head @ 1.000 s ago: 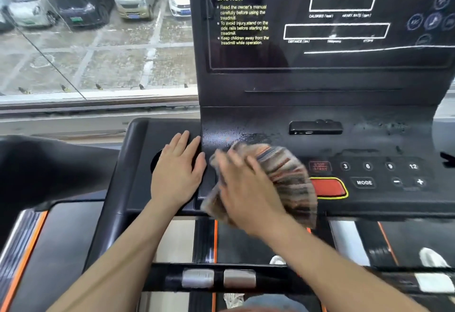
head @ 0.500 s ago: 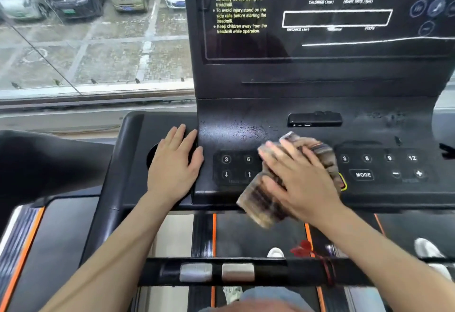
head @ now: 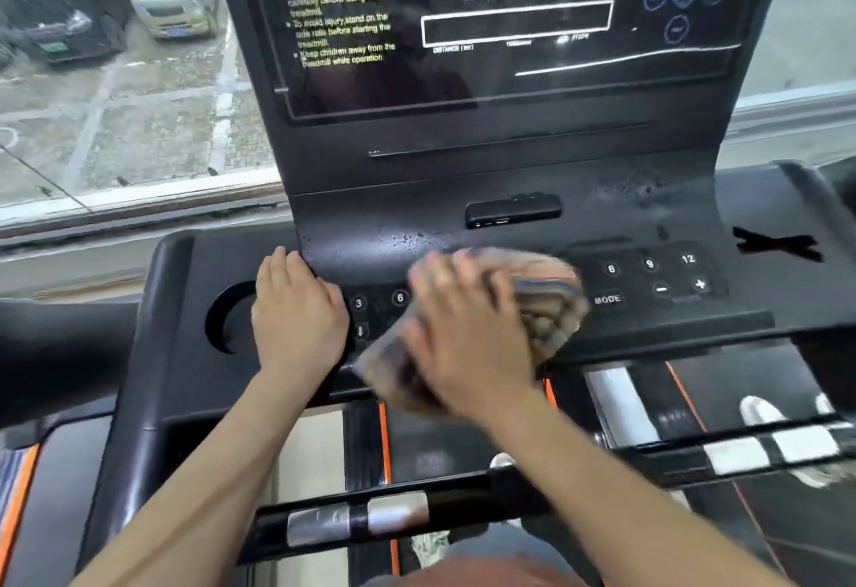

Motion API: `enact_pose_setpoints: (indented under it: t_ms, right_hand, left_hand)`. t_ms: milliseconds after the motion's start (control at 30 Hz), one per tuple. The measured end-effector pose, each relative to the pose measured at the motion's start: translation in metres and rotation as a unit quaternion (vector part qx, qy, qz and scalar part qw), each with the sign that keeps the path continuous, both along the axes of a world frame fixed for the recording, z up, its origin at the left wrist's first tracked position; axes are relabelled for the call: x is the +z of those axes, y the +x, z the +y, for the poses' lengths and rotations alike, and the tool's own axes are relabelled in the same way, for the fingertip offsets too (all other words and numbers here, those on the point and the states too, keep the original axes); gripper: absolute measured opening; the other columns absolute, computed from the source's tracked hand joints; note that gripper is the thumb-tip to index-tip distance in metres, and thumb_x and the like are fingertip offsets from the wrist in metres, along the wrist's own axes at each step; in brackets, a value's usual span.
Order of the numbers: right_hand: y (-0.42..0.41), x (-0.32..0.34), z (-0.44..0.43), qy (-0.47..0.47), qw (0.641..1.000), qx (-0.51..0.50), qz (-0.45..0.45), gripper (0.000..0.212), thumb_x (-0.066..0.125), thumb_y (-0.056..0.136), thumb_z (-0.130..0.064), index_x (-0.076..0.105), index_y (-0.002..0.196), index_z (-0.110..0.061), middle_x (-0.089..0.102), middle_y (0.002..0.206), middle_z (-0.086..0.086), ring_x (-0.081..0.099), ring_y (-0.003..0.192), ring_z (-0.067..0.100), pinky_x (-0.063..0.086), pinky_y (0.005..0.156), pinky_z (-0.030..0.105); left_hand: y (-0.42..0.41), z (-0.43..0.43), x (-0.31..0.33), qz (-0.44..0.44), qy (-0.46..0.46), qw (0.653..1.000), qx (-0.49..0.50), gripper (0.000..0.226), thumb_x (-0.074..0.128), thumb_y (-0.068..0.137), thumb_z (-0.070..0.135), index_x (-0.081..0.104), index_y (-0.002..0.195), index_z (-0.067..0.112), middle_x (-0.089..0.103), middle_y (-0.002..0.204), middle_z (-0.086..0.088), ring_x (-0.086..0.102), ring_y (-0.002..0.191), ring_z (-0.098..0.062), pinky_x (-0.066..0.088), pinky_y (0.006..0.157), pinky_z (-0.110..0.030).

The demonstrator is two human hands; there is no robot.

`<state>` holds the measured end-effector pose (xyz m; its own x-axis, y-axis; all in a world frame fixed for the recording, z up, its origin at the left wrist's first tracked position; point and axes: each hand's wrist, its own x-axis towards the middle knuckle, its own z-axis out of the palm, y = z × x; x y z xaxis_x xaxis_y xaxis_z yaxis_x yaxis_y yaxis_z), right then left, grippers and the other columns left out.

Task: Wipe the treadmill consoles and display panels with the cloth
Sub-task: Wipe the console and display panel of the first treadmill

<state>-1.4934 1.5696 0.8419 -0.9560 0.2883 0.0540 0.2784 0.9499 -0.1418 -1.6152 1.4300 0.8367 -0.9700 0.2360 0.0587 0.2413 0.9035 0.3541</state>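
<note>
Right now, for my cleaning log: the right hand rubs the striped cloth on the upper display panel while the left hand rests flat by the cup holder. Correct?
Not quite. The head view shows the right hand pressing the striped cloth on the button panel, below the display panel. The left hand does rest flat by the cup holder.

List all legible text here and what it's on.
"CAUTION": display panel, yellow heading.
"Keep children away from the": caution text beneath; other lines blurred.
"3", "6": left keypad.
"9", "12", "-", "+": right keypad; a key beside them is unclear.
"MODE": MODE button.
Captions under the display boxes: too blurred.
</note>
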Motion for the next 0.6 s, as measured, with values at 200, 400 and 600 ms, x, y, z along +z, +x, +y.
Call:
enact_pose_setpoints:
  t_ms: [200,400,600]
  right_hand:
    - [0.035,-0.001,0.050,0.013,0.999,0.036,-0.019,0.062,0.030,0.093,-0.056,0.034,0.149,-0.029,0.033,0.156,-0.006,0.025,0.145,0.020,0.027,0.112,0.047]
    - [-0.010,-0.003,-0.013,-0.012,0.999,0.037,0.002,0.062,0.031,0.094,-0.049,0.033,0.149,-0.022,0.028,0.158,0.001,0.017,0.148,0.026,0.015,0.115,0.055]
    - [0.029,0.002,0.089,0.009,0.999,-0.013,-0.029,0.067,0.019,0.091,-0.060,0.023,0.152,-0.035,0.018,0.161,-0.012,0.013,0.149,0.015,0.019,0.117,0.048]
  left_hand:
    - [0.013,0.000,0.005,0.011,0.008,1.000,-0.006,0.056,0.046,0.095,0.033,0.038,0.135,-0.006,0.035,0.147,-0.021,0.026,0.140,-0.033,0.032,0.106,-0.054]
    - [0.013,0.003,0.004,-0.004,-0.007,1.000,0.002,0.057,0.048,0.095,0.027,0.034,0.137,-0.010,0.034,0.147,-0.027,0.027,0.138,-0.040,0.032,0.105,-0.056]
    - [0.022,0.009,0.013,0.106,-0.027,0.987,-0.120,0.049,0.049,0.090,0.018,0.045,0.137,0.004,0.035,0.146,-0.028,0.032,0.134,-0.045,0.032,0.104,-0.055]
